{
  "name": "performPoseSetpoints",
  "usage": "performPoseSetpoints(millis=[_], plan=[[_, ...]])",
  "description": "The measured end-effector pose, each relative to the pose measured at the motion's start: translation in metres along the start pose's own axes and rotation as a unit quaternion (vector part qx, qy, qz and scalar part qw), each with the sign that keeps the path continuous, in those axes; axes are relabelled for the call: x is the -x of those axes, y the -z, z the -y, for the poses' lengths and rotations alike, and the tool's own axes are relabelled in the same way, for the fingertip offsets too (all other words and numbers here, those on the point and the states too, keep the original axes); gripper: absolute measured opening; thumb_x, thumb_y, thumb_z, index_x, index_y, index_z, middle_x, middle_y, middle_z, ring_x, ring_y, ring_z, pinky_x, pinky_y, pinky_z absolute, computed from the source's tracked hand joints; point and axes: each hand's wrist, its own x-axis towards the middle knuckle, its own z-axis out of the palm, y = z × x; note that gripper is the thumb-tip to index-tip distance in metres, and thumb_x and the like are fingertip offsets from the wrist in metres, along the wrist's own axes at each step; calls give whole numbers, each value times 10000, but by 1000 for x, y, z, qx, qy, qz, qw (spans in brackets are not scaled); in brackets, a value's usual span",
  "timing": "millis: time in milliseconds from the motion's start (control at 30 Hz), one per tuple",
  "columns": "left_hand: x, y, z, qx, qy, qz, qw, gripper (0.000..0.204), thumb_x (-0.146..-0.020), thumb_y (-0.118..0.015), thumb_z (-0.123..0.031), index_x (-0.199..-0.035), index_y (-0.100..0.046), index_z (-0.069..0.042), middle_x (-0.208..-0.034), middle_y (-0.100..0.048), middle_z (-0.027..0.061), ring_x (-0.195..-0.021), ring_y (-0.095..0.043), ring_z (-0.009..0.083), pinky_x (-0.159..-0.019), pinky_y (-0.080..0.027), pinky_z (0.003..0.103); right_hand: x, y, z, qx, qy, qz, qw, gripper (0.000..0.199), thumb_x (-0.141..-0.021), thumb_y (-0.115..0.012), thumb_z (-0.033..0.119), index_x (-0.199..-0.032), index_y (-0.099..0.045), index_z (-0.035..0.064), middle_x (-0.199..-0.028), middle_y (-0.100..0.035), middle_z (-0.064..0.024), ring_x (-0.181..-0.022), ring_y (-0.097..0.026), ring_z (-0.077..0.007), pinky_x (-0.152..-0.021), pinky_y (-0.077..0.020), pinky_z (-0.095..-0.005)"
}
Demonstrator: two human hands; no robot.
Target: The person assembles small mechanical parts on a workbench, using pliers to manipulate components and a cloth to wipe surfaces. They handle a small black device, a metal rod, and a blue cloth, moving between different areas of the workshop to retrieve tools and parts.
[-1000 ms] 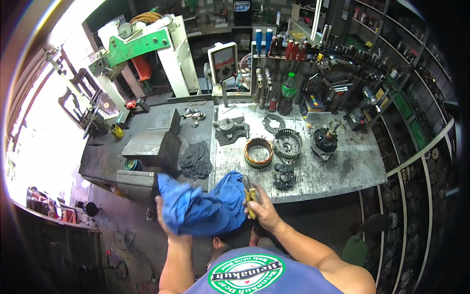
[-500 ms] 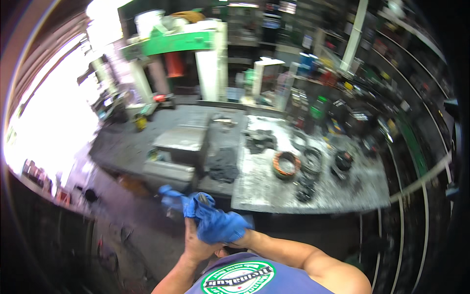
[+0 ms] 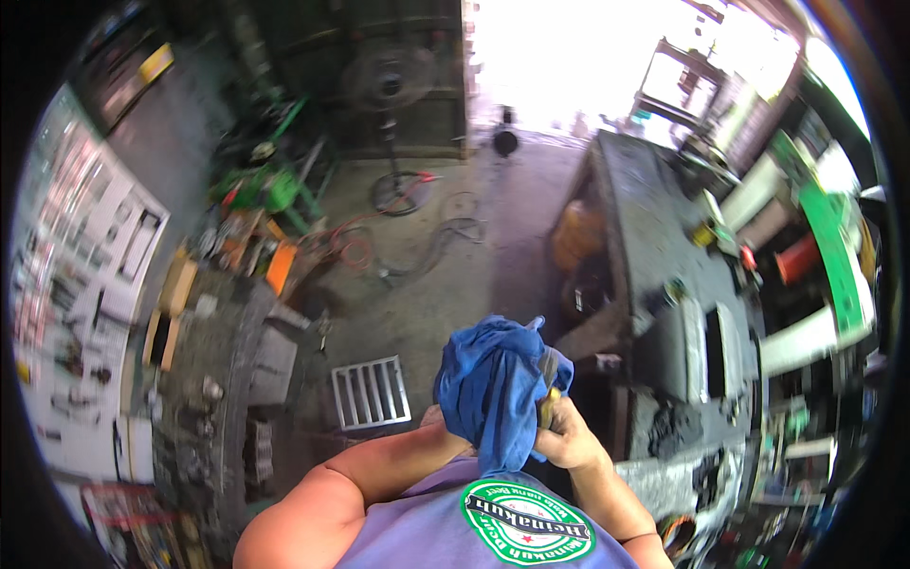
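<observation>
A bunched blue cloth (image 3: 495,379) is up in front of my chest, held between both hands. My right hand (image 3: 572,436) is closed at the cloth's right side, gripping a narrow yellow and grey object (image 3: 547,408) that the cloth partly wraps. What kind of object it is, I cannot make out. On the other side, my left hand (image 3: 445,431) reaches in behind the cloth and appears closed on it; most of its fingers are hidden.
A slatted metal grate (image 3: 372,394) lies on the floor ahead-left. To the right stands a dark workbench (image 3: 654,228) with metal blocks and a black rag. Hoses (image 3: 355,251) trail toward a pedestal fan (image 3: 389,128). A cluttered bench (image 3: 216,365) and white tool board (image 3: 100,275) line the left.
My view has swung left, from the workbench with motor parts to the open floor and doorway. The cloth stays in both hands; the yellow and grey object now shows beside my right hand.
</observation>
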Motion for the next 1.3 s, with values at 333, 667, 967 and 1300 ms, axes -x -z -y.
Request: performPoseSetpoints(millis=[333, 667, 967, 1300], plan=[[-24, 130, 143, 76, 428, -260, 862, 149, -1059, -659, -149, -1163, -718, -60, -1044, -712, 73, -951, -686, 230, -892, -570, 368, -236, -33, -9, 34, -40, 183, 982, 487, -903, -583, -11, -1386, -649, -10, -1215, -685, -23, -1090, -612, -146, -1012, -488, -303], [23, 335, 244, -659, 131, 44, 739, 481, -1001, -783, -360, -1308, -639, -17, -1170, -702, 219, -1045, -708, 409, -969, -595, 490, -366, -11, -1, -458, -114, 152, 869, 577, -1123, -604, 445, -1563, -548, 74, -1164, -703, -82, -988, -676, -223, -884, -554, -387], [233, 300, 319, -351, 753, 157, 534, 595, -990, -763, -464, -1344, -661, 3, -1258, -703, 245, -1124, -711, 414, -1012, -585, 481, -419, 55, -4, -260, -72, 14, 963, 529, -1099, -686, 293, -1537, -544, 33, -1171, -683, -82, -1108, -668, -222, -969, -544, -384], [229, 285, 320, -223, 815, 248, 474, 732, -977, -740, -580, -1385, -685, 25, -1357, -704, 273, -1212, -714, 419, -1059, -574, 471, -490, 108, 14, -175, -73, 18, 982, 617, -971, -769, 258, -1501, -551, 29, -996, -701, -106, -769, -703, -219, -671, -586, -331]])
